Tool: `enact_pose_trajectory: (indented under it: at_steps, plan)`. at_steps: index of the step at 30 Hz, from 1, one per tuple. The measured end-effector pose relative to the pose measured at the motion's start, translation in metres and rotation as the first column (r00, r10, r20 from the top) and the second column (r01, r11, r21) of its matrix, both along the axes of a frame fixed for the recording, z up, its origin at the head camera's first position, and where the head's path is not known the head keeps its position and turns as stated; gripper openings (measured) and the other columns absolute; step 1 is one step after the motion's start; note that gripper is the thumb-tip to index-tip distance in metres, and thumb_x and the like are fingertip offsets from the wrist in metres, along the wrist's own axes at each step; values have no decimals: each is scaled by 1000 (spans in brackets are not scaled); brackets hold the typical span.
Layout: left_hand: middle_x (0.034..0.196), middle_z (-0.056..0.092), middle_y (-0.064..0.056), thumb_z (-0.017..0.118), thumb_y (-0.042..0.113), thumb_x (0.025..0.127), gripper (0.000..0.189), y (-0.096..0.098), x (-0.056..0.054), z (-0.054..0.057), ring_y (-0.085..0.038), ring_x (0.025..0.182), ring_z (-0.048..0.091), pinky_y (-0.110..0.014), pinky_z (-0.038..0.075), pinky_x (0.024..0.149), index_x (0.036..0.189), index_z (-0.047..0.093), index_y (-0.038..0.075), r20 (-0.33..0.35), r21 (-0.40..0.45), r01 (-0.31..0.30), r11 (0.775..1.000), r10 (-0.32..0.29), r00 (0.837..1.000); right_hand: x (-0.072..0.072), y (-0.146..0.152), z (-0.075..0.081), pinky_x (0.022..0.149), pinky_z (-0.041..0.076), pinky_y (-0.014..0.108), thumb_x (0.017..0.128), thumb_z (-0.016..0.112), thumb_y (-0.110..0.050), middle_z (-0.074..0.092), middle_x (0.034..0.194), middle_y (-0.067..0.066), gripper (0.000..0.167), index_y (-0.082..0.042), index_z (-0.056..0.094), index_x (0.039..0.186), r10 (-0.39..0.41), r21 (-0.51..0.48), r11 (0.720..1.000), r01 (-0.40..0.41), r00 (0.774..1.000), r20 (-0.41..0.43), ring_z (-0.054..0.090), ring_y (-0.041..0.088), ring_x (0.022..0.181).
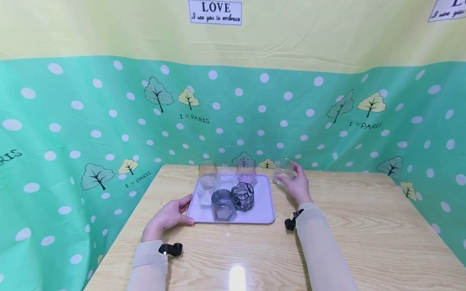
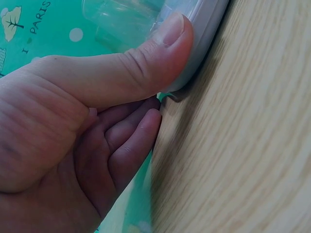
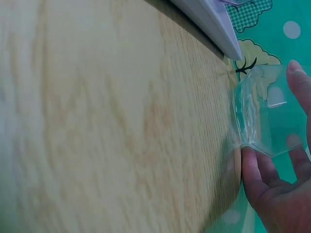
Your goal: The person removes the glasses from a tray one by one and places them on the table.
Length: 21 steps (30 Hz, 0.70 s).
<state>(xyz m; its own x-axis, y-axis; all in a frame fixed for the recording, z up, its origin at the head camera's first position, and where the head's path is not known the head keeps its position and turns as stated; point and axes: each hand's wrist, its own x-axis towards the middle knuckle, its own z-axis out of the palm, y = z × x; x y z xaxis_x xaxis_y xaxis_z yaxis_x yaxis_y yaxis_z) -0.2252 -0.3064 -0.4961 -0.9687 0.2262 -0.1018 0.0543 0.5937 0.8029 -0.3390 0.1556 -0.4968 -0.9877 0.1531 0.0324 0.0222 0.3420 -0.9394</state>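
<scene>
A pale lilac tray (image 1: 267, 206) lies on the table with several glasses on it. Its front-left corner is held by my left hand (image 1: 169, 216), whose thumb (image 2: 170, 48) presses against the rim. To the right of the tray, my right hand (image 1: 299, 186) grips a clear glass (image 1: 283, 171) between thumb and fingers. In the right wrist view this glass (image 3: 265, 111) is by the tabletop; whether it touches is unclear. Toward the tray's front stand a smoky grey glass (image 1: 223, 206) and a dark wavy glass (image 1: 242, 197). Behind them are a pink-tinted glass (image 1: 246, 173) and amber-rimmed or clear ones, overlapping.
The wood-grain table (image 1: 364, 226) extends to the right and in front of the tray. A green and yellow printed cloth (image 1: 225, 133) hangs close behind the table's back edge and along both sides. A light reflection shows near the front.
</scene>
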Motion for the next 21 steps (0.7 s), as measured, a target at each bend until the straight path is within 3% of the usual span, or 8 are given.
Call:
enact_pose_trajectory:
  at_steps: [21]
  plan:
    - [165, 39, -24, 97, 14, 76, 106, 0, -3, -1, -42, 148, 44, -51, 37, 124, 161, 38, -6, 4, -5, 5, 1000, -5, 1000, 0, 0, -1, 123, 39, 60, 96, 82, -33, 24, 176, 13, 97, -24, 22, 172, 0, 16, 1000, 0, 1000, 4, 41, 46, 151]
